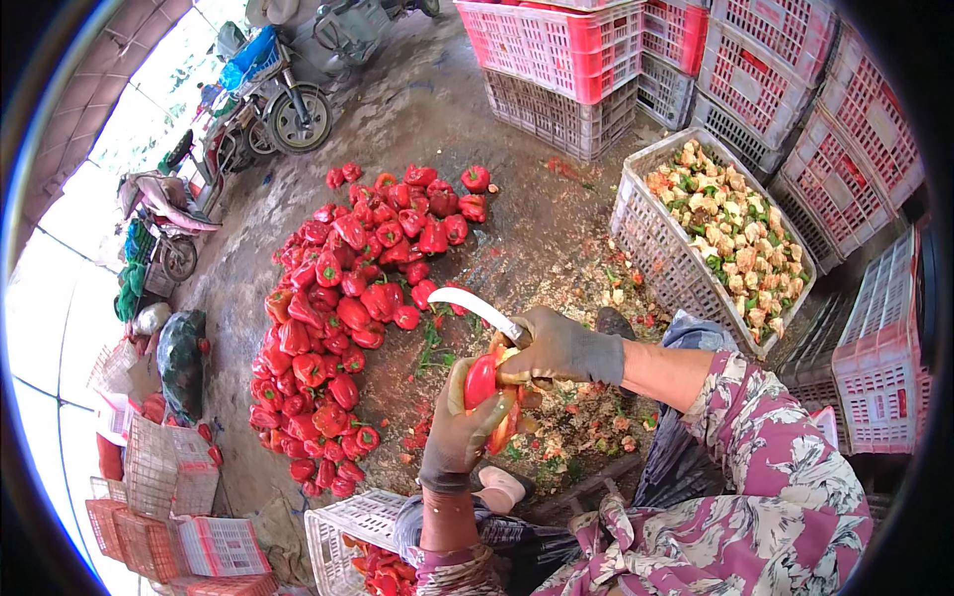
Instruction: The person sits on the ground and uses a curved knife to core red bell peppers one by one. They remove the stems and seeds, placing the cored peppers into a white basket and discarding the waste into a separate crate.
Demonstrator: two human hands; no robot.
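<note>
My left hand [462, 432], in a soiled work glove, grips a split red pepper [482, 382] at the centre, its pale inside showing. My right hand [556, 353], gloved too, is closed on a curved knife [475, 303] with a pale blade pointing up-left, and its fingers are at the pepper's pale core. A big heap of red peppers [328, 338] lies on the floor beyond and left of my hands. Below, near my left forearm, a white crate [328, 551] holds cut red peppers.
A crate of pepper cores [725, 233] stands at right. Stacked crates [552, 40] line the back and right [874, 358]. Scooters [298, 114] and a dark green sack [184, 368] are at upper and middle left; more crates [149, 467] lie lower left. Scraps litter the floor [547, 447].
</note>
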